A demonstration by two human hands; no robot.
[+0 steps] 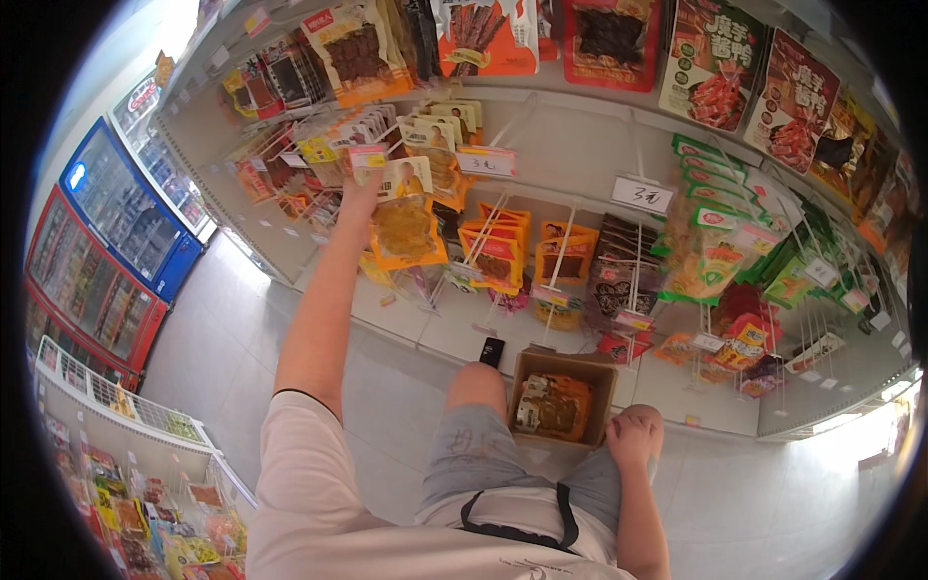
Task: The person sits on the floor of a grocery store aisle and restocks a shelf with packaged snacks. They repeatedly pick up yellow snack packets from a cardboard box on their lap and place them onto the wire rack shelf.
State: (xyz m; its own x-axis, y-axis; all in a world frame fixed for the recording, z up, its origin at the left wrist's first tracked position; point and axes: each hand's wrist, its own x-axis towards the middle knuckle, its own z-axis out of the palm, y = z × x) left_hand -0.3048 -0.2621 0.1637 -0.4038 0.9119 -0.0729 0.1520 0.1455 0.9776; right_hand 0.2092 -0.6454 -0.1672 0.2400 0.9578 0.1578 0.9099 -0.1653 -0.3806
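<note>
My left hand (360,201) is stretched up to the hanging racks. Its fingers close at the left edge of an orange-and-white snack packet (403,232) with a see-through front, partly hidden by a price tag (367,157). Similar packets (432,137) hang on hooks just behind it. On my right knee rests my right hand (633,432), loosely spread and holding nothing. Between my knees stands an open cardboard box (606,391) with several orange snack packets (553,406) inside.
A black phone-like object (492,352) lies beside my left knee. Orange packets (493,256), green-edged packets (710,246) and dark packets (623,261) hang from long metal hooks. Drink coolers (92,261) stand at the left, with another snack shelf (145,503) at lower left.
</note>
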